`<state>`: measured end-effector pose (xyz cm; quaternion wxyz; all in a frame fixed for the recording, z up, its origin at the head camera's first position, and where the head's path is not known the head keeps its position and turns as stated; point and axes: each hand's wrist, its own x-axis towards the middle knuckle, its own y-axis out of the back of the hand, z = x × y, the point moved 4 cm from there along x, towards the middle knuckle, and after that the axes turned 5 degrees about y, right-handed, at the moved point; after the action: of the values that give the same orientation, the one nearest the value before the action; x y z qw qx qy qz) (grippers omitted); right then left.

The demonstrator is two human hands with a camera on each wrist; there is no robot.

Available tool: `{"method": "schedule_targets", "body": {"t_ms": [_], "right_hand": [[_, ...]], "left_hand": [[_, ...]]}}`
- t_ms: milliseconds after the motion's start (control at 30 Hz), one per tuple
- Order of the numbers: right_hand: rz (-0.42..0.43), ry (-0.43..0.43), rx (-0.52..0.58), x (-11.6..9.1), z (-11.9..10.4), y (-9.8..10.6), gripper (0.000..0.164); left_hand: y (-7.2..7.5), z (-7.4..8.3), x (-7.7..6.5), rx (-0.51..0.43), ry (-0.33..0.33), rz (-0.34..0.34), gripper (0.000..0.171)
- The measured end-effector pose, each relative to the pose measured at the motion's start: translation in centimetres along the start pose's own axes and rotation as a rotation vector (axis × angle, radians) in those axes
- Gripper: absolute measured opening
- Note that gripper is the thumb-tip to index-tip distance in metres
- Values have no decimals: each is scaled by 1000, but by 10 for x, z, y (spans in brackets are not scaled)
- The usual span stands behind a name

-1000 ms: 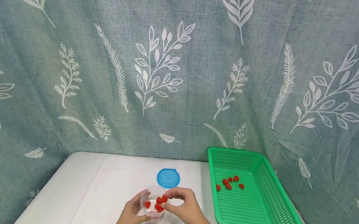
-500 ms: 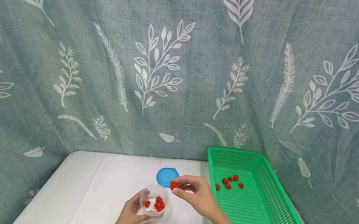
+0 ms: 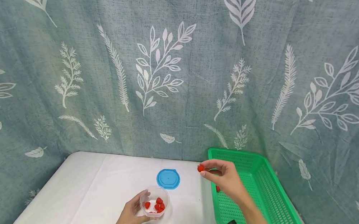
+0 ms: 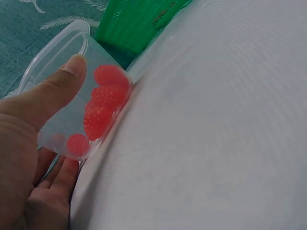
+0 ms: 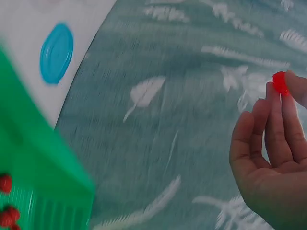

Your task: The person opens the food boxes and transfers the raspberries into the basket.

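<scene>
My left hand holds a clear plastic tub by its side, fingers and thumb around the wall. Inside the tub lie several red raspberries. Over the left rim of the green basket, my right hand pinches a single raspberry between thumb and fingertips, which the right wrist view also shows. More raspberries lie on the basket floor; in the head view the right hand and forearm hide most of them.
A blue lid lies flat on the white-covered table, behind the tub. The green basket stands at the table's right side. A patterned grey-green curtain hangs behind the table.
My right hand has lifted a raspberry out of the tub and carried it right and away from me to the basket's left rim. The left hand and tub stay put.
</scene>
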<state>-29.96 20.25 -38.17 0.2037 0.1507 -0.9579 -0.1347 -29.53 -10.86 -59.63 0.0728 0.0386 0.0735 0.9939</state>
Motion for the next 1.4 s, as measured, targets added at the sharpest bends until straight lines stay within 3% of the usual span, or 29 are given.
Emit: {"method": "schedule_targets", "body": {"t_ms": [200,467,767,1000,1400], "right_hand": [[89,16,-65,9,23,37,30],[206,-63,-175,15,55,67,35],[245,-103,-175,21,88,87,40],[256,-188,-193,30,118,99,43],[255,-295,-238,35,164,108,33]], "left_hand": [[0,0,-1,-11,10,-1,94],[0,-1,-1,5,27,-6,96],[0,3,-2,10,2,1,95],[-1,2,-2,1,-7,13,93],[0,-1,1,-23,-11,6,93]]}}
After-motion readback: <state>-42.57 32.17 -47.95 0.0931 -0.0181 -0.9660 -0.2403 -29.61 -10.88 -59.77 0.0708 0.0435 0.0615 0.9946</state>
